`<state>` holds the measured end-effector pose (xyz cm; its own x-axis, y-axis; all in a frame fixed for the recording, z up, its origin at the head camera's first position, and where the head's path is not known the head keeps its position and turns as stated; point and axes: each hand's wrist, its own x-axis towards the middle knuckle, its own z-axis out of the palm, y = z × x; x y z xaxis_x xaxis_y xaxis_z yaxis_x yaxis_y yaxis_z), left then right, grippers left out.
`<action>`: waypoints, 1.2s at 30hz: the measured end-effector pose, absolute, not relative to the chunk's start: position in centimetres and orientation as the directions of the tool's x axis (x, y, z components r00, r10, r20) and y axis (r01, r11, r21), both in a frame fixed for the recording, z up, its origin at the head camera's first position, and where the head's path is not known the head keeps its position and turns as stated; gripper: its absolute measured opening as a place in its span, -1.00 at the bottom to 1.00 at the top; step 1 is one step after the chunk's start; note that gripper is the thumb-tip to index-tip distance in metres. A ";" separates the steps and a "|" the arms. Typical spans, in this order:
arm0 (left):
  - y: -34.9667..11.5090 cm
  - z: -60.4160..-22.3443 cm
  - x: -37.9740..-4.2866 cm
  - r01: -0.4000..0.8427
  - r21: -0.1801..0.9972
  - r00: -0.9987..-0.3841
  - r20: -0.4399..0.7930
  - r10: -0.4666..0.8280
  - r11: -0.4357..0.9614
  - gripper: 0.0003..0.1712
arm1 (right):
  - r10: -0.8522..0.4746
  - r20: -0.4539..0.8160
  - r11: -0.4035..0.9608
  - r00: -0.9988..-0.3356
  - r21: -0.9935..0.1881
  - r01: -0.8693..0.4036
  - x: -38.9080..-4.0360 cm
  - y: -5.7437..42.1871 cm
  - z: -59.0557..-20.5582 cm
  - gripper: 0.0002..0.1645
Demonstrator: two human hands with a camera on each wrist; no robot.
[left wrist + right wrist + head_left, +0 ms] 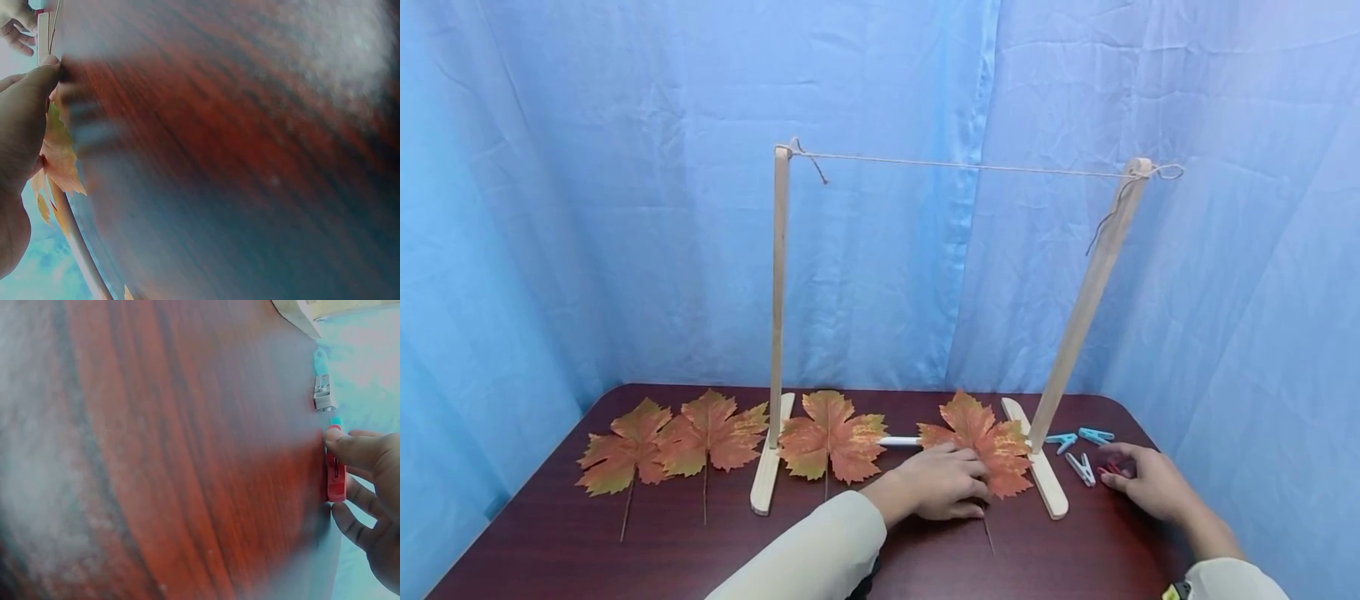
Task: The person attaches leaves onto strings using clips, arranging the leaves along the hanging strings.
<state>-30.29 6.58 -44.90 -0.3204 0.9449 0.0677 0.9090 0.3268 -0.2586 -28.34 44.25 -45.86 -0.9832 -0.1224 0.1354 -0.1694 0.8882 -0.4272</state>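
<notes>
My left hand [946, 483] pinches an orange-and-yellow artificial maple leaf [973, 417] near the top of its stem, in front of the wooden stand [1086, 317]. The left wrist view shows the thumb [47, 75] and part of the leaf [62, 153]. To the right of the stand, my right hand [1150, 481] holds a red clothespin [336, 472] between thumb and fingers, low at the tabletop. Beside it lie a white clothespin [1082, 469] and two light-blue clothespins, one nearer the stand [1063, 442] and one farther right [1096, 435].
Three more leaves lie to the left: one at the far left [628, 454], one beside it [709, 433], one inside the stand [831, 437]. A string [955, 164] spans the two posts. A white bar [901, 441] joins their feet. Blue curtains [880, 275] surround the dark table [700, 558].
</notes>
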 end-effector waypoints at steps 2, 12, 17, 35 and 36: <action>6.6 -44.9 -30.3 0.908 -0.263 -0.317 0.079 0.945 0.326 -0.66 | -0.128 0.142 0.885 -0.982 -0.431 -0.178 -28.3 44.2 -45.9 -0.55; 6.9 -44.5 -30.1 0.904 -0.265 -0.325 0.081 0.942 0.335 -0.72 | -0.170 0.187 0.862 -0.968 -0.447 -0.237 -28.0 43.9 -44.7 -0.58; 7.1 -44.3 -30.0 0.904 -0.261 -0.336 0.061 0.940 0.340 -0.73 | -0.187 0.201 0.834 -0.962 -0.485 -0.264 -27.9 43.6 -43.8 -0.58; 7.5 -44.1 -29.9 0.902 -0.267 -0.342 0.039 0.939 0.339 -0.76 | -0.260 0.332 0.848 -0.907 -0.371 -0.379 -27.4 41.6 -40.2 -0.53; 7.5 -44.1 -29.9 0.903 -0.261 -0.344 0.037 0.938 0.342 -0.76 | -0.264 0.337 0.850 -0.904 -0.361 -0.383 -27.4 41.5 -39.9 -0.54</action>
